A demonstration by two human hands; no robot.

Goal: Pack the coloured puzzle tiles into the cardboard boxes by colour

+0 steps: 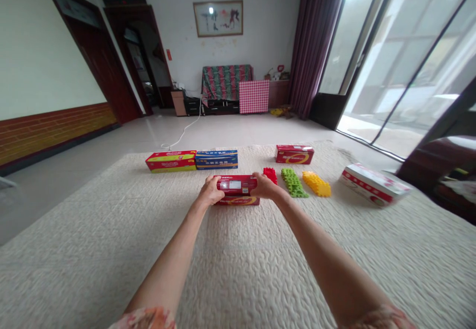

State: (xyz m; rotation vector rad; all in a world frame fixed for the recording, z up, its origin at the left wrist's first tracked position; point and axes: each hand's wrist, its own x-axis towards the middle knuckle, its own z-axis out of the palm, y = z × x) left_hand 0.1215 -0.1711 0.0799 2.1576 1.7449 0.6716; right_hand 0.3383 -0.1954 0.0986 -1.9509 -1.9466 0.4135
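Your left hand (211, 191) and right hand (265, 187) clasp the ends of a dark-red oblong cardboard box (237, 185); drifting right could nudge the knobbly red plastic block (270, 172).

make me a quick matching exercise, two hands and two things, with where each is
1. left hand
2. green toy piece
3. blue box
4. right hand

A. between red toy piece and yellow toy piece
B. on the right end of the red box
C. just right of the red-and-lime box
D. on the left end of the red box

Pairs: 1-D, 2-A, 3-C, 4-B
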